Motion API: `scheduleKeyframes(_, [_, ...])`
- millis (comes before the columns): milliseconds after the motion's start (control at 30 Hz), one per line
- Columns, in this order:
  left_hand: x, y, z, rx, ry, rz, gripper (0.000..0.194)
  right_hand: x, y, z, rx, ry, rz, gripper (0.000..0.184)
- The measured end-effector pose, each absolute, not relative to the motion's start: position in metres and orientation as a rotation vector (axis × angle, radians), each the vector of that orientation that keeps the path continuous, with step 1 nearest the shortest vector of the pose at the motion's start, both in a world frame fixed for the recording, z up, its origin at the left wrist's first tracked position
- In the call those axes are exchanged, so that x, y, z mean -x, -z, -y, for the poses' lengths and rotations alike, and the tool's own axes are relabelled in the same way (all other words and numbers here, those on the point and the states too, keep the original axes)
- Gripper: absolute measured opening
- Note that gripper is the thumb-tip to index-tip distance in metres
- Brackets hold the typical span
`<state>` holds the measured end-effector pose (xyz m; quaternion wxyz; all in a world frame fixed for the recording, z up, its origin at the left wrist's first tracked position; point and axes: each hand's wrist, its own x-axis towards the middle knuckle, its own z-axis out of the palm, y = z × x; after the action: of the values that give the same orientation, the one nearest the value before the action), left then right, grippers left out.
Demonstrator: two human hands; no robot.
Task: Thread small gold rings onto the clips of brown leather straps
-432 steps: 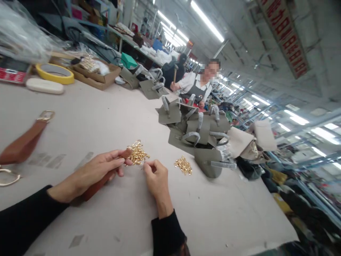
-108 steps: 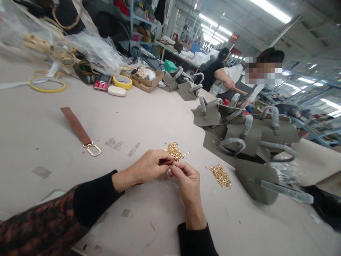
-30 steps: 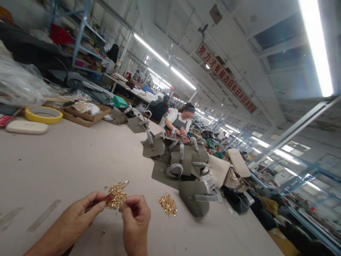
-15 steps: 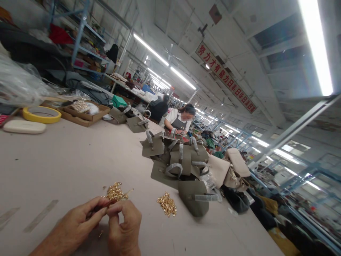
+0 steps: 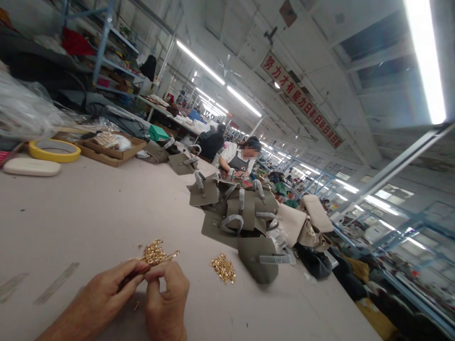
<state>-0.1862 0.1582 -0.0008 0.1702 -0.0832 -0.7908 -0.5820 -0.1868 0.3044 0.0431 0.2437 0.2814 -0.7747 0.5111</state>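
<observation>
Hands now closer: left hand and right hand pinching brown strap; cardboard tray of gold hardware.

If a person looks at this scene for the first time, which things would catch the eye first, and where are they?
Probably the two heaps of gold fittings: one just beyond the left hand and right hand, which meet at the bottom edge, and another to their right on the table. Next, the pile of grey bag parts mid-table, and the red banner hanging overhead.
</observation>
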Motion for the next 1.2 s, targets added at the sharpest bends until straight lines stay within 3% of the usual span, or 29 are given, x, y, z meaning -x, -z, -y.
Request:
scheduleKeyframes(167, [0.186, -0.002, -0.156, 0.242, 1.811, 2.269, 0.041, 0.187, -0.049, -0.303, -0.422, -1.803, 2.188, 0.006])
scheduleKeyframes(500, [0.180, -0.035, -0.162, 0.066, 2.347, 2.315, 0.056, 0.186, -0.056, -0.296, -0.346, -2.516, 1.881, 0.027])
scheduleKeyframes(733, [0.177, -0.036, -0.159, 0.023, 2.432, 2.214, 0.052, 0.183, -0.051, -0.296, -0.351, -2.533, 1.864, 0.024])
scheduleKeyframes(900, [0.179, -0.037, -0.155, 0.073, 2.418, 2.123, 0.043, 0.179, -0.057, -0.295, -0.462, -2.466, 2.028, 0.043])
scheduleKeyframes(1033, [0.177, -0.034, -0.157, 0.084, 2.367, 2.084, 0.035, 0.174, -0.067, -0.291, -0.676, -2.397, 2.138, 0.033])
scheduleKeyframes(1200, [0.175, -0.031, -0.163, 0.006, 2.152, 2.051, 0.029, 0.174, -0.057, -0.288, -0.613, -2.570, 2.015, 0.031])
